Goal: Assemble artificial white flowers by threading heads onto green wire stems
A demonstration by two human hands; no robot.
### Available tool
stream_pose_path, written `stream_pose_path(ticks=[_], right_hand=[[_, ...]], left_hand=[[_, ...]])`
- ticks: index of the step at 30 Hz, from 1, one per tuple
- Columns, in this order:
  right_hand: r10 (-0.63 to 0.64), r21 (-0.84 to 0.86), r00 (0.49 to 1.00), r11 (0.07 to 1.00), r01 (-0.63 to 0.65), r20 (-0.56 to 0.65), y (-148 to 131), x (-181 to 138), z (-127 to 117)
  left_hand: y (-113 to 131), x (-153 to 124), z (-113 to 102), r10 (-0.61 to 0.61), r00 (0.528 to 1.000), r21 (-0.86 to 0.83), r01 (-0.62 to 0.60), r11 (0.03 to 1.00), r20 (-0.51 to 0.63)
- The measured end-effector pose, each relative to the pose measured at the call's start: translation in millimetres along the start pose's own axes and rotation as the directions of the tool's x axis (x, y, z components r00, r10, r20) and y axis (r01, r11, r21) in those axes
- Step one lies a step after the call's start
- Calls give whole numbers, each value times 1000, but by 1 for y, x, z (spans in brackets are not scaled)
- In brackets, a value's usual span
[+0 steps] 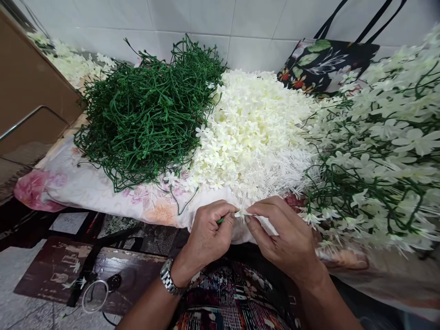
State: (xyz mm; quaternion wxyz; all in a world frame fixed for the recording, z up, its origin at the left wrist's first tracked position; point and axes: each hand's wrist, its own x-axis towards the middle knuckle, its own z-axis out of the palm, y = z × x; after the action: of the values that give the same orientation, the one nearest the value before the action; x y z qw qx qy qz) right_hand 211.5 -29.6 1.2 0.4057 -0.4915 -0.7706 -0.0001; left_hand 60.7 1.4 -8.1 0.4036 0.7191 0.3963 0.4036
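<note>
My left hand (212, 229), with a metal watch on its wrist, is closed in a pinch on a green plastic flower stem (220, 221). A small white artificial flower (241, 212) shows between the fingertips of both hands. My right hand (287, 233) pinches a thin white piece at the flower's right side; most of it is hidden by the fingers. Beyond my hands lies a heap of loose white blossoms (240, 128), with a patch of thin white stamen pieces (285, 169) at its near right. A large tangle of green stems (147, 110) lies to the left.
Finished-looking white flower sprays (388, 160) are heaped on the right. A black floral bag (326, 66) leans on the tiled wall (206, 18). At left stands a cardboard box (34, 78). Below the floral cloth (92, 183) are a brown wooden board (51, 270) and a clear cup (95, 297).
</note>
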Motion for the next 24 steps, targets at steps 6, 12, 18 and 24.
stream_pose_path(ticks=[6,12,18,24], right_hand=[[-11,24,1000,1000,10,22,-1,1,4],[67,118,996,990,-74,65,0,-5,11],[75,154,993,984,-88,87,0,-4,15],[91,161,992,982,-104,84,-1,-3,17]], left_hand=[[-1,-1,2,73,997,80,-70,994,-23],[-3,-5,6,139,990,186,-130,974,-37],[-5,-6,7,128,991,223,-115,968,-48],[-5,-4,8,119,991,238,-101,966,-63]])
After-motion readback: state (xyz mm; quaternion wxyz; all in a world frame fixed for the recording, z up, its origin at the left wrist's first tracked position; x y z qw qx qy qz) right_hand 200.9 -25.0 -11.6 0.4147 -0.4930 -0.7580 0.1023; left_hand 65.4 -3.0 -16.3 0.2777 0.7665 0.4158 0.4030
